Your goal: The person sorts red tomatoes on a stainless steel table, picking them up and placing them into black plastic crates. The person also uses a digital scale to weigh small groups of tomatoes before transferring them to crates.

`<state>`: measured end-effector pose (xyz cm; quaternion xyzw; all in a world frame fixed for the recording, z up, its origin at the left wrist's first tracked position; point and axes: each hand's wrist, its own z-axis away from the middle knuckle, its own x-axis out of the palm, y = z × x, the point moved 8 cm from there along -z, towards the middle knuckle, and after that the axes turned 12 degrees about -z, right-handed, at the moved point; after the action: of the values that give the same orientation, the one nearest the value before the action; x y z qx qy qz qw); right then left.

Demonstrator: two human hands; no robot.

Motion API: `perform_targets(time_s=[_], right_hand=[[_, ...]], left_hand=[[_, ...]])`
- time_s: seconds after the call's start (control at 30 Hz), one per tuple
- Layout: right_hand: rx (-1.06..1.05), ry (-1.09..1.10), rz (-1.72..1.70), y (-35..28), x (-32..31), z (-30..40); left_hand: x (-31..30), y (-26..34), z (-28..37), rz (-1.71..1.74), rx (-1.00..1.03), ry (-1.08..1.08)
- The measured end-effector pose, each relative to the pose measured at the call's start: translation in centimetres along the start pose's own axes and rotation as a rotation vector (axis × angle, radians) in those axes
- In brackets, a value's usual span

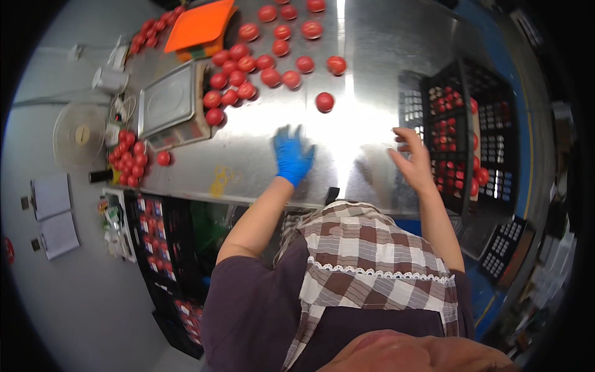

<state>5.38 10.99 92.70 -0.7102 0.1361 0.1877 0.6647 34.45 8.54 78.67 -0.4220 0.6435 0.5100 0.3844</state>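
Observation:
My left hand (294, 157), in a blue glove, hovers low over or rests on the metal table (241, 153); contact cannot be made out. Its fingers are spread and hold nothing. My bare right hand (411, 157) holds nothing either, thumb and fingers apart, close to the left side of a black plastic crate (465, 135). Red tomatoes (482, 176) lie inside that crate. A single tomato (325, 102) sits on the table beyond my left hand. Farther up and left, several more tomatoes (238, 78) are spread beside a weighing scale (168, 100) with a steel pan.
An orange tray (200, 25) stands behind the scale. More tomatoes (128, 160) are heaped at the table's left end, near a white fan (79, 135). Below the table's front edge, black crates (174, 228) hold packed red produce. Another black crate (504, 246) is at the lower right.

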Motion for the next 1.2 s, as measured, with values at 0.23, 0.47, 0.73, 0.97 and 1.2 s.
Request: perform_targets(time_s=[0.23, 0.47, 0.73, 0.97, 1.2], right_hand=[[0.039, -0.096, 0.283, 12.8, 5.9, -11.5], [0.250, -0.166, 0.538, 11.7, 6.3, -14.5], [0.164, -0.057, 0.401, 10.4, 4.9, -13.2], [0.112, -0.239, 0.521, 8.7, 6.3, -14.2], [0.085, -0.171, 0.553, 4.4, 9.4, -14.1]], left_hand=[[-1.6, -10.8, 6.8, -0.098, -0.533, -0.089], [-2.9, -6.0, -3.6, -0.022, -0.355, 0.118], [-1.7, -1.5, -6.1, -0.428, -0.526, -0.376], [-2.9, -0.6, -5.0, -0.574, -0.419, -0.417], [-2.6, -3.0, -4.4, -0.236, -0.356, -0.157]])
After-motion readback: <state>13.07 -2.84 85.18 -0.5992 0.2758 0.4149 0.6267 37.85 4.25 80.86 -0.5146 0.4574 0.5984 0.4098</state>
